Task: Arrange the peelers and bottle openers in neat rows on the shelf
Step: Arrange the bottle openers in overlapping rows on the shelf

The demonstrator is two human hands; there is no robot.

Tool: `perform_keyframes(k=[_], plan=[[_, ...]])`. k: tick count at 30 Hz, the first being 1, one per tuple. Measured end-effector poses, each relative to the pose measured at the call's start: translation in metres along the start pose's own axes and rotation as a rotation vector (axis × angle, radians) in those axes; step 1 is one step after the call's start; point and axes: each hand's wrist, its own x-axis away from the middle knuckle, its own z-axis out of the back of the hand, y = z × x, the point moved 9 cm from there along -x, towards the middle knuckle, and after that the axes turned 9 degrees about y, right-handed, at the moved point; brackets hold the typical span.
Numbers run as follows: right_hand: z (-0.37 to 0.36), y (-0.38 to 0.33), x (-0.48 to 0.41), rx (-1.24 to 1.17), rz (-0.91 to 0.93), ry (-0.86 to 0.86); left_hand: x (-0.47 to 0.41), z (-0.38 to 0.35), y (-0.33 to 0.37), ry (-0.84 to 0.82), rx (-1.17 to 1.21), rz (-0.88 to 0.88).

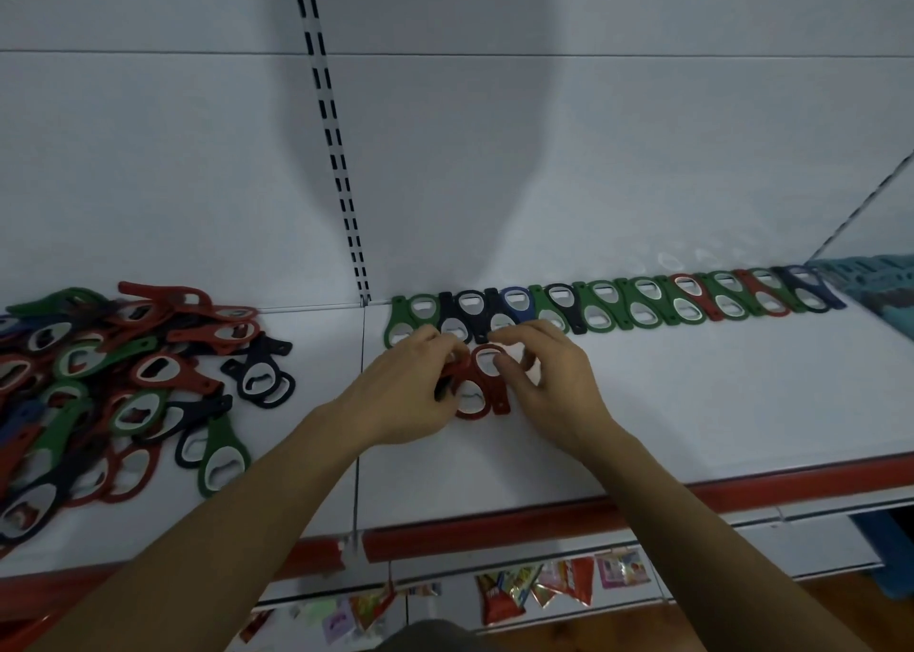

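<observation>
Just before the back row of bottle openers (643, 303), left hand (403, 394) and right hand (554, 384) pinched two red plastic openers (500, 397), half hidden under curled fingers (524, 337)

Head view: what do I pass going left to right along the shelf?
Loose opener pile → left hand → red openers, held by both hands → right hand → navy opener ending the back row → blue basket.
</observation>
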Motion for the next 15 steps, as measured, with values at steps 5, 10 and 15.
perform_keyframes(k=[5,10,15], plan=[[-0.009,-0.034,-0.005,-0.31,0.025,-0.164,-0.002,0.002,0.013,-0.068,0.157,-0.018],[-0.001,-0.022,-0.009,-0.571,-0.125,-0.106,-0.004,0.007,0.014,-0.101,0.249,0.016],[-0.002,-0.026,-0.01,-0.685,-0.126,-0.203,-0.005,0.006,0.02,-0.136,0.308,0.009]])
